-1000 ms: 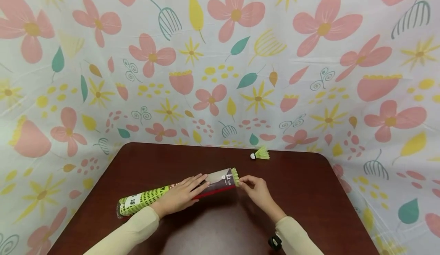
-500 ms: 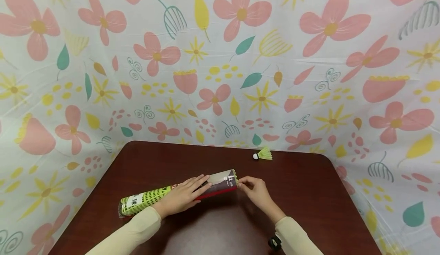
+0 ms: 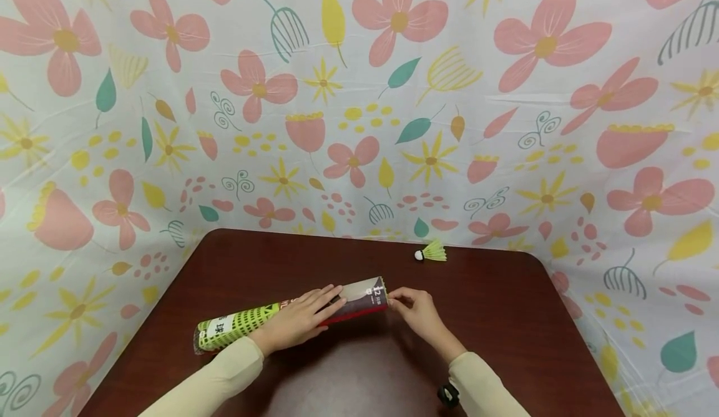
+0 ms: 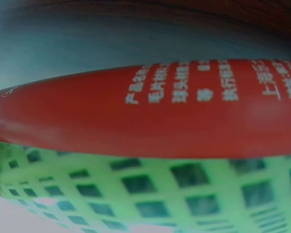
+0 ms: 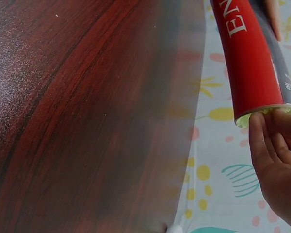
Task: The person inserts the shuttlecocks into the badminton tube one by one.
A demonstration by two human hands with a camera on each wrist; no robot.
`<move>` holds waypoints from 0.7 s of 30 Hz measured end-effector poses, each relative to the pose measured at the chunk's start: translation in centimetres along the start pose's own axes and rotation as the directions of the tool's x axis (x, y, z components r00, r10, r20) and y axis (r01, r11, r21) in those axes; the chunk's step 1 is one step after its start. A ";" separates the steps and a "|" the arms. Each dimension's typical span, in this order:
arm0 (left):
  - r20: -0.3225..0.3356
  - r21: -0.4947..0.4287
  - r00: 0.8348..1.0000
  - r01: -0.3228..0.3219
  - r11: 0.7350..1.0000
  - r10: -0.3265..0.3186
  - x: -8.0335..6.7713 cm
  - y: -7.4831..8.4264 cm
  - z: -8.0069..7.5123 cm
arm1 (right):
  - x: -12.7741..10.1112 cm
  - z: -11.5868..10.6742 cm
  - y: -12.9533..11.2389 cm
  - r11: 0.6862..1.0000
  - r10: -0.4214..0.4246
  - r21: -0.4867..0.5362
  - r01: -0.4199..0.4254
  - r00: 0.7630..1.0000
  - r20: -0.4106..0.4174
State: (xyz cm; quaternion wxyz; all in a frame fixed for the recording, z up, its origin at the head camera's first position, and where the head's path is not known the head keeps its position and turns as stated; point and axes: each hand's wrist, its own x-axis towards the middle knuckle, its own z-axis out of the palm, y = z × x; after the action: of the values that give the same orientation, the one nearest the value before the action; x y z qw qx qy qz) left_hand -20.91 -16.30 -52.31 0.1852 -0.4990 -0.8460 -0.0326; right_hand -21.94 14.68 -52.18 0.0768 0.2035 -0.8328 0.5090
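Green feathers that stuck out of the shuttlecock tube [image 3: 292, 314] a second ago now sit almost wholly inside its open end. This tube lies on its side on the dark wooden table [image 3: 505, 317]. Left hand [image 3: 298, 321] rests flat on the tube's middle, fingers straight and spread. Right hand [image 3: 418, 313] presses its fingertips [image 5: 266, 128] against the open end's rim. One loose green shuttlecock [image 3: 431, 253] lies well apart near the table's far edge, before the flowered cloth [image 3: 359, 92].
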 end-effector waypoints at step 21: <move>0.010 -0.009 1.000 -0.009 1.000 0.010 0.1 0.3 0.1 | 0.3 -1.1 -0.8 0.991 -0.135 0.034 0.132 0.987 0.090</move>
State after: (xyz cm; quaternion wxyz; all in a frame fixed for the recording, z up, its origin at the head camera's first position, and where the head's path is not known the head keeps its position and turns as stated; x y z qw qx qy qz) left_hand -20.67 -16.05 -52.45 0.1788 -0.5040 -0.8444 -0.0327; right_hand -21.97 15.21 -50.90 0.0693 0.2833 -0.8127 0.5044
